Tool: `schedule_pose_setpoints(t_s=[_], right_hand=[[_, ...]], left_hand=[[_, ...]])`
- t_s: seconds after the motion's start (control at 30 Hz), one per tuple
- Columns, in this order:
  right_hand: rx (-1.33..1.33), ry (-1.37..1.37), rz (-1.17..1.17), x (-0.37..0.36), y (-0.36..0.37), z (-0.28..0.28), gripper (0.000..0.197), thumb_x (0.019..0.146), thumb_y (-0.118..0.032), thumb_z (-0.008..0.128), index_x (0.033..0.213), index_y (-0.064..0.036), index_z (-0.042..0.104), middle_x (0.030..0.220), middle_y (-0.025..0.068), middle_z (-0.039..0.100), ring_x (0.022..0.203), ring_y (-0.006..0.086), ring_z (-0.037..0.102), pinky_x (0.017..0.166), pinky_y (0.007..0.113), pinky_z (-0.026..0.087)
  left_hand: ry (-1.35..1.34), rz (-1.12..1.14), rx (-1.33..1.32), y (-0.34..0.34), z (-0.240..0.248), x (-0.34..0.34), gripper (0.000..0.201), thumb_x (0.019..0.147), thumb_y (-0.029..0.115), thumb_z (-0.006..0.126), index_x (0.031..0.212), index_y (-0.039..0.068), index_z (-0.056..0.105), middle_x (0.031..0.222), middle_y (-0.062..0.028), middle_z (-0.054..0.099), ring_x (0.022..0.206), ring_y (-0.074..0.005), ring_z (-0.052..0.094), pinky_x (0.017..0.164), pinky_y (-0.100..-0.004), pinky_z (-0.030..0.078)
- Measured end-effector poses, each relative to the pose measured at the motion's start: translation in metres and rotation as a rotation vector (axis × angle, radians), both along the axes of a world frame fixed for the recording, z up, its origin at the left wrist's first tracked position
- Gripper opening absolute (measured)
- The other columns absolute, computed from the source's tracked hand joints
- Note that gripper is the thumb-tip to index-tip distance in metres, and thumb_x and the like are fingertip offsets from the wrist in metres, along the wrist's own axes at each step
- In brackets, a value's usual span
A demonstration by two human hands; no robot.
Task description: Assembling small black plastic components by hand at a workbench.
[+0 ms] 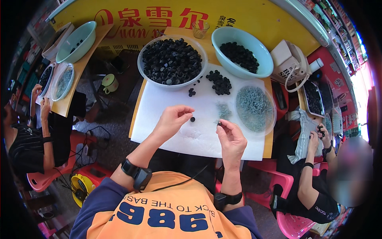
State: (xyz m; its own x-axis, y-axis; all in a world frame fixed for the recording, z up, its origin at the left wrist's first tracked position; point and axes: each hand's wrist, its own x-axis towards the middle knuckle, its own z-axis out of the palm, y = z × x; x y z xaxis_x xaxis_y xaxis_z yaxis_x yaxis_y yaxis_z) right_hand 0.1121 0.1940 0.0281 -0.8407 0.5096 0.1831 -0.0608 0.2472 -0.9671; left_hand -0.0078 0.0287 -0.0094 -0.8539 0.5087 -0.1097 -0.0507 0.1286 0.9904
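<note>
My left hand (172, 121) hovers over the white sheet (159, 101), thumb and forefinger slightly apart with nothing between them. Just beside its thumb tip lies a small round black cap-like part (192, 119). My right hand (232, 139) pinches a small dark part (219, 124) between thumb and fingertips; its exact shape is mostly hidden. A little pile of thin grey-green pieces (224, 110) lies beyond the right hand. Farther back are a cluster of black parts (219, 83) and a few loose black parts (192, 92).
Black parts fill a clear round tub (140, 65) and partly fill a pale blue basin (217, 38). A clear shallow dish (271, 124) holds grey-green pieces. A drinking glass (200, 30) and white bag (288, 59) stand behind. Co-workers sit left (30, 147) and right (308, 191).
</note>
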Motion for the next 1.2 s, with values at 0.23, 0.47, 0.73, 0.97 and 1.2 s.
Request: schedule_pose_setpoints(t_s=[0.23, 0.47, 0.73, 0.97, 1.2], right_hand=[[-0.148, -0.016, -0.005, 0.005, -0.001, -0.006, 0.02, 0.084, 0.005, 0.067, 0.104, 0.0034, 0.066, 0.094, 0.0051, 0.064, 0.083, 0.0098, 0.062, 0.075, 0.024, 0.051], [0.092, 0.068, -0.033, 0.004, 0.001, -0.006, 0.02, 0.08, 0.003, 0.071, 0.099, 0.0008, 0.067, 0.09, 0.0069, 0.066, 0.077, 0.0117, 0.063, 0.072, 0.024, 0.051], [0.447, 0.101, -0.049, 0.002, -0.007, 0.011, 0.022, 0.075, 0.003, 0.074, 0.095, -0.0009, 0.067, 0.089, 0.0085, 0.066, 0.069, 0.0148, 0.063, 0.064, 0.027, 0.051], [0.055, 0.072, 0.029, 0.004, -0.008, 0.0, 0.022, 0.079, 0.005, 0.072, 0.1, 0.0008, 0.068, 0.093, 0.0075, 0.066, 0.076, 0.0117, 0.063, 0.07, 0.025, 0.052], [-0.075, 0.062, 0.094, 0.004, -0.013, 0.01, 0.022, 0.079, 0.004, 0.073, 0.101, 0.0017, 0.068, 0.094, 0.0077, 0.066, 0.08, 0.0111, 0.063, 0.073, 0.024, 0.051]], left_hand=[[0.61, -0.078, -0.356, 0.013, -0.03, 0.006, 0.014, 0.08, 0.006, 0.068, 0.092, -0.001, 0.069, 0.09, -0.0144, 0.06, 0.088, -0.0325, 0.058, 0.078, -0.0391, 0.048], [0.599, -0.124, -0.272, 0.016, -0.014, 0.018, 0.011, 0.083, 0.005, 0.067, 0.091, -0.002, 0.068, 0.09, -0.0114, 0.064, 0.082, -0.0249, 0.065, 0.075, -0.0317, 0.052], [-0.648, -0.076, 0.421, 0.003, 0.011, 0.008, 0.022, 0.089, 0.001, 0.061, 0.109, -0.004, 0.067, 0.105, -0.0134, 0.067, 0.084, -0.0165, 0.067, 0.079, -0.0264, 0.055], [-0.874, -0.182, 0.603, -0.008, 0.016, 0.019, 0.034, 0.093, 0.002, 0.057, 0.126, -0.007, 0.056, 0.112, -0.0162, 0.065, 0.094, -0.0188, 0.067, 0.09, -0.0286, 0.055], [-0.935, -0.22, 0.728, -0.01, 0.006, 0.02, 0.026, 0.095, 0.006, 0.057, 0.119, -0.006, 0.057, 0.11, -0.0181, 0.065, 0.098, -0.0202, 0.067, 0.088, -0.0259, 0.057]])
